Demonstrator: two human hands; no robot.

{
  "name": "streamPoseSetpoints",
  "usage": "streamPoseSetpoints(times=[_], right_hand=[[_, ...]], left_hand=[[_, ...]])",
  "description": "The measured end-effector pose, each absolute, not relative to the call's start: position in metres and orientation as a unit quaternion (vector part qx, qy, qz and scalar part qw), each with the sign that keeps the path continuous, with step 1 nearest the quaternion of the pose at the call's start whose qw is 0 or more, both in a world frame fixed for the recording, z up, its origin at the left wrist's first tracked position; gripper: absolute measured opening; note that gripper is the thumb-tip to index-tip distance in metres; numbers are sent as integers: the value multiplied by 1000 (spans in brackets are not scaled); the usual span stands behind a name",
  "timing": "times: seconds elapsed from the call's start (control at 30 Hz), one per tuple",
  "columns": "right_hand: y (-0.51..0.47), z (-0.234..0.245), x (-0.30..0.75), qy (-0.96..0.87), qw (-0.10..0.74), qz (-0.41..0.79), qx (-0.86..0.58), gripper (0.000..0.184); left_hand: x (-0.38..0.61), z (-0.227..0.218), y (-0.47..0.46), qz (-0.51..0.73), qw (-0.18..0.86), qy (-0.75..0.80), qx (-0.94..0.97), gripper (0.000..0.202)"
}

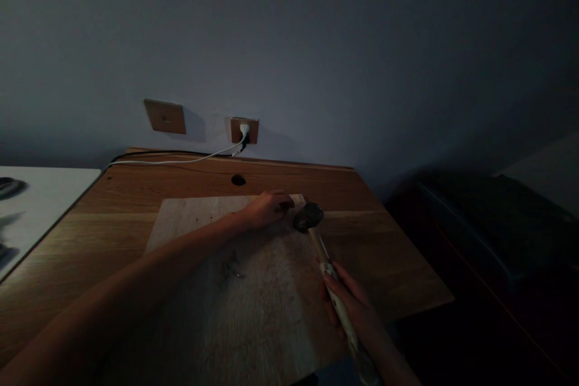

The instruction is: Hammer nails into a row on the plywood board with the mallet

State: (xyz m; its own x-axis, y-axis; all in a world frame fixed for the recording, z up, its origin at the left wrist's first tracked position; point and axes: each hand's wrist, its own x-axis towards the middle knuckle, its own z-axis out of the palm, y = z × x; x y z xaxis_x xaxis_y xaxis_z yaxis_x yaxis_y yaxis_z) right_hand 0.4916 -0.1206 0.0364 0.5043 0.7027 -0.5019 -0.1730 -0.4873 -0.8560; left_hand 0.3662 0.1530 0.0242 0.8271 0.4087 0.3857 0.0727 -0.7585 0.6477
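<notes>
My right hand [348, 304] is closed round the pale wooden handle of a hammer [323, 253]. The hammer's dark metal head [309, 217] rests near the far right corner of a light plywood board [253, 301]. My left hand [266, 208] reaches across the board, its fingers pinched together right beside the hammer head. Whatever they pinch is too small and dark to name. A few small dark nails [230, 270] lie loose on the middle of the board.
The board lies on a wooden desk [384, 253] against a grey wall. A white cable [181, 161] runs to a wall socket [244, 130], beside a wooden switch plate [165, 116]. The desk has a cable hole [237, 180]. A white surface [40, 199] adjoins at left; dark furniture [488, 235] stands at right.
</notes>
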Motion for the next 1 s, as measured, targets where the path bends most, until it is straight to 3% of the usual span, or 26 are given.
streamPoseSetpoints(times=[0.7, 1.0], right_hand=[[-119, 40, 493, -214, 466, 467, -720, 73], [-111, 53, 498, -254, 418, 500, -715, 76]], left_hand=[[368, 22, 154, 247, 297, 115, 915, 30], [369, 21, 155, 223, 323, 145, 908, 32]])
